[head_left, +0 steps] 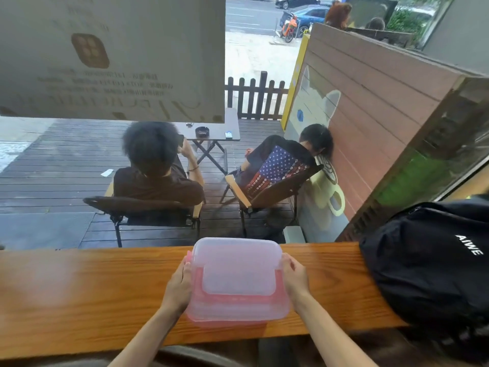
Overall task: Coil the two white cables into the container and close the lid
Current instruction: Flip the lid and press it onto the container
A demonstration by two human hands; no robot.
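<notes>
A pink translucent plastic container (pixel 238 311) sits on the wooden counter (pixel 79 295) right in front of me. Its translucent lid (pixel 236 266) is held tilted above it, far edge raised. My left hand (pixel 180 283) grips the lid's left edge and my right hand (pixel 295 276) grips its right edge. No white cables are visible; the cloudy lid hides the container's inside.
A black backpack (pixel 434 263) lies on the counter at the right, close to the container. Behind the counter is a window; outside, two people sit in chairs on a wooden deck by a small table. The counter's left half is bare wood.
</notes>
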